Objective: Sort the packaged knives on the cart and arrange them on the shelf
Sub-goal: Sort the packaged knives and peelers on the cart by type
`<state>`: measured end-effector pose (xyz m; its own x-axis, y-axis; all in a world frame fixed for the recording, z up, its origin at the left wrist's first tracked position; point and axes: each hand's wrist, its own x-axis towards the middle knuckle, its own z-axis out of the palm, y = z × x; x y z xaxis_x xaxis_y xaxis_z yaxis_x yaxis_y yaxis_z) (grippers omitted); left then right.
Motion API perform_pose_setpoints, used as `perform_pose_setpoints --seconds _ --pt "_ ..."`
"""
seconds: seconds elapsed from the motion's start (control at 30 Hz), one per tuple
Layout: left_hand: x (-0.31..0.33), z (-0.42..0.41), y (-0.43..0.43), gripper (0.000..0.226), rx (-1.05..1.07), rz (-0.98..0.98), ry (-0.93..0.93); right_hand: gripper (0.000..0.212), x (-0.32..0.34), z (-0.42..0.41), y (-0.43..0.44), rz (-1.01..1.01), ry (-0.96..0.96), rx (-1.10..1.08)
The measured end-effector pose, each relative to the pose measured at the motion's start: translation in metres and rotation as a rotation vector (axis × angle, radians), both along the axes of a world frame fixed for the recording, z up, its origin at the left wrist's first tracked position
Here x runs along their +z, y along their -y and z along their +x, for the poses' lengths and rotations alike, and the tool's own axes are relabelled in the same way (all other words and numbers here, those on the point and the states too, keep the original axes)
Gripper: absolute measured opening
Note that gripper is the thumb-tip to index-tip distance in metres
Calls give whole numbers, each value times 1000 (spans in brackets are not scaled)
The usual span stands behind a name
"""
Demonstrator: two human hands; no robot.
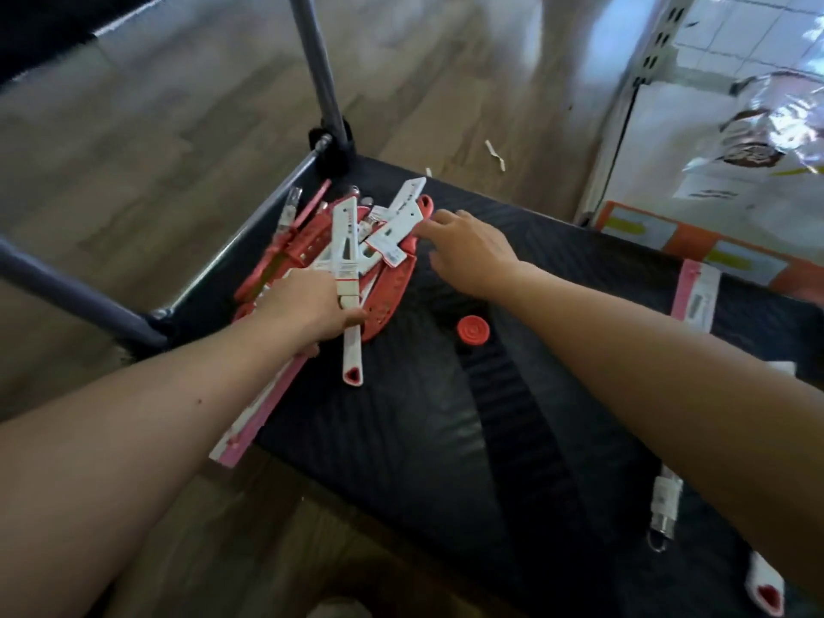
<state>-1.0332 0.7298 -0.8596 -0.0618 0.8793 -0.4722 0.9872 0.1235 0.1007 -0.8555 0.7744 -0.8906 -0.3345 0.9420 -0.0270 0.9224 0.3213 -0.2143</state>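
Note:
A heap of packaged knives (312, 252), red and white, lies at the far left corner of the black cart deck (446, 417). My left hand (307, 307) grips a bundle of them: a white-handled knife (350, 305) in a white sleeve and long pink-edged packs (254, 421) that stick out over the cart's near edge. My right hand (468, 247) hovers with fingers spread, fingertips touching a white knife pack (399, 220) on top of the heap.
A red round cap (472, 332) sits mid-deck. More packs lie at the right: a pink one (695, 296) and white ones (664, 506). Grey cart rails (321, 78) frame the left corner. A shelf upright (655, 60) and boxes (695, 247) stand at right.

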Motion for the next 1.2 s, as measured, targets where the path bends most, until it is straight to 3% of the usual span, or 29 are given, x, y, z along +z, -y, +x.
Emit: perform_pose_setpoints --seconds 0.1,0.23,0.57,0.77,0.93,1.2 --pt "-15 -6 2 38 35 3 107 58 -8 -17 -14 -9 46 19" --pt "-28 -6 8 39 14 17 106 68 -20 -31 -22 -78 123 96" --pt "-23 -12 4 33 -46 89 249 51 -6 -4 -30 -13 194 214" --pt "-15 1 -5 30 74 79 507 45 11 28 -21 -19 276 193" --pt "-1 19 -8 21 83 92 615 42 26 73 -4 -37 381 138" --pt "7 84 19 13 52 -80 756 44 51 154 46 -68 564 196"
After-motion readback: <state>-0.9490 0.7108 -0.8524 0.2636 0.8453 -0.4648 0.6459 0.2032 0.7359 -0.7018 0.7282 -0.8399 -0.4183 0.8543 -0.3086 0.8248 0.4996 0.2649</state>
